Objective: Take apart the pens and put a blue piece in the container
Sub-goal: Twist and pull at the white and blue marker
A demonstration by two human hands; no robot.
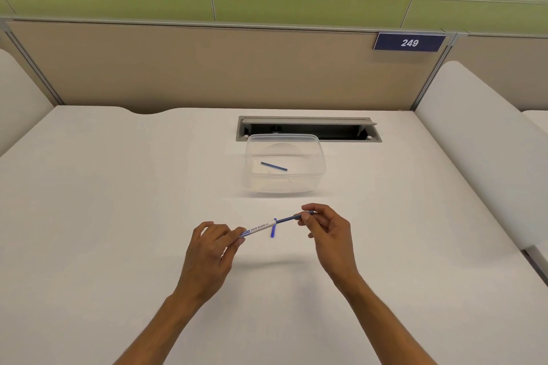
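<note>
On the white table [118, 216] a clear container [311, 157] holds one blue rod [274, 166]. Nearer, the left hand [212, 249] pinches the pen [258, 228] by its white end — tip hidden — while the right hand [327, 228] pinches its blue core [289, 219]. A small blue piece [273, 230] sits at the pen, contact unclear.

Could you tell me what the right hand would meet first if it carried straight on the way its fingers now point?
The right hand points left along the pen, pinching the blue insert. Going on, it would probably meet the white pen barrel first, then the left hand holding its other end.
</note>
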